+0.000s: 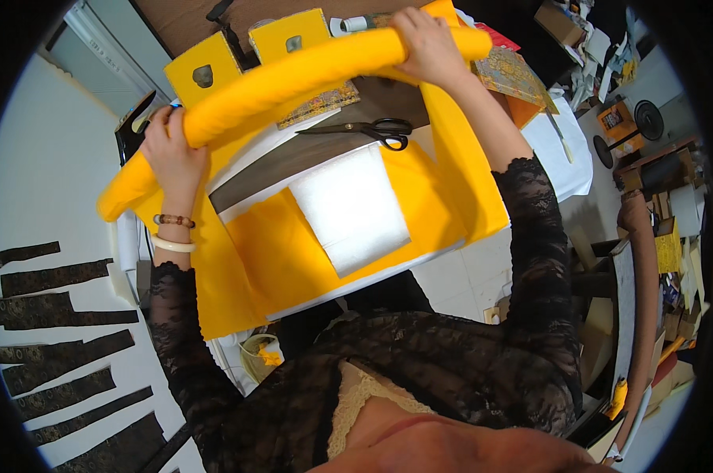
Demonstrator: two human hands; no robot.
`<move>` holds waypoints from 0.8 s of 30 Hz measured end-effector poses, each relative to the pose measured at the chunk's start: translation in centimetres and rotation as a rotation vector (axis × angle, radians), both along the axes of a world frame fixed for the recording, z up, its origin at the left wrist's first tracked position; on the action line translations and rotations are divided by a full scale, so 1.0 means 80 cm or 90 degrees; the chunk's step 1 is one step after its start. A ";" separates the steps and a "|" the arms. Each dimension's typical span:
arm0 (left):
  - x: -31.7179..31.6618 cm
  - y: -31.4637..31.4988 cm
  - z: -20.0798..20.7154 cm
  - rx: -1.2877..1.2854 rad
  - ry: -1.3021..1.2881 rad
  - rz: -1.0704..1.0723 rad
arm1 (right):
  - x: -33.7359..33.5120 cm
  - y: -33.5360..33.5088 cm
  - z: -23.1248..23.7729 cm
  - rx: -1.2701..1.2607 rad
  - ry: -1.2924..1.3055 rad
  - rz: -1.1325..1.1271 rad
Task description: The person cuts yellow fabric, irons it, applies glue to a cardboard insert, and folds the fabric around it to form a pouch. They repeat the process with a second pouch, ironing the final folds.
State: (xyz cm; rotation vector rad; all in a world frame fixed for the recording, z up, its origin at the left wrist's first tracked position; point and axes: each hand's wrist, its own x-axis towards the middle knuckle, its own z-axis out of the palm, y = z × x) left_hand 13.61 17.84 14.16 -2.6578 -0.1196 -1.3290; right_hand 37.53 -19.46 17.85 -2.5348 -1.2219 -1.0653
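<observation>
A thick roll of bright yellow fabric (293,75) spans the far side of the table, raised at a slant. My left hand (173,154) is closed around its left part, and my right hand (434,49) grips it near the right end. Loose yellow fabric (270,248) hangs from the roll and spreads over the near side of the table. On it lies a white rectangular sheet (352,209). Black-handled scissors (358,128) rest just beyond the sheet, their blades pointing left, on a dark brown surface (266,169).
Two yellow panels (221,59) with grey patches stand behind the roll. A patterned orange-edged piece (514,83) is at the right, near a thin-bladed tool (560,135). Dark patterned strips (57,276) lie on a white surface at left. Cluttered shelves (676,229) line the right.
</observation>
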 end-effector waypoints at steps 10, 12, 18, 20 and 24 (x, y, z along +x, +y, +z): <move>-0.054 -0.008 0.163 0.146 -0.150 -0.015 | -0.126 -0.072 0.197 0.025 -0.339 -0.045; -0.082 -0.024 0.195 0.223 -0.206 -0.014 | -0.178 -0.076 0.230 -0.044 -0.098 0.041; -0.131 -0.028 0.287 0.213 0.002 -0.164 | -0.167 -0.141 0.245 0.149 -0.585 0.012; -0.149 -0.027 0.284 0.303 -0.148 -0.044 | -0.218 -0.132 0.266 0.043 -0.319 0.048; -0.175 -0.048 0.323 0.367 -0.223 -0.090 | -0.223 -0.149 0.272 0.082 -0.471 0.148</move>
